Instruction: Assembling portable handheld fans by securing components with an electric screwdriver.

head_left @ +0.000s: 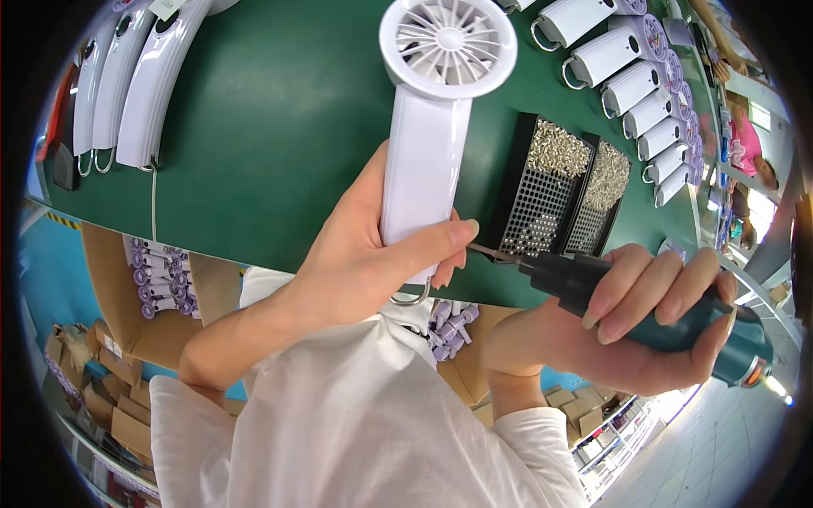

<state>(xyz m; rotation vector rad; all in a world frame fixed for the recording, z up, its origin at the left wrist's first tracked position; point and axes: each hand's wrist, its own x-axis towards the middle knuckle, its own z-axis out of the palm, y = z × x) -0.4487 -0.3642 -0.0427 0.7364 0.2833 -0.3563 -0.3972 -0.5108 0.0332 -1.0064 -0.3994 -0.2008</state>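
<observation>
My left hand [356,245] is closed round the handle of a white handheld fan [423,161]. The fan's round slotted head points away from me, and a metal loop hangs at its near end. In my right hand [652,322] is a dark electric screwdriver [584,284], its thin bit pointing left toward the fan's handle. The bit's tip ends close to my left fingertips; whether it touches the fan, I cannot tell. Just beyond the screwdriver, two black perforated screw trays [538,190] lie side by side with many small silvery screws, some seated in the holes.
Several white-and-lilac fans [639,80] line the right side of the green table [271,127]. More white fans [152,93] lie at the far left. Cardboard boxes with fan parts [127,296] stand below the near edge. People [745,144] are at the far right.
</observation>
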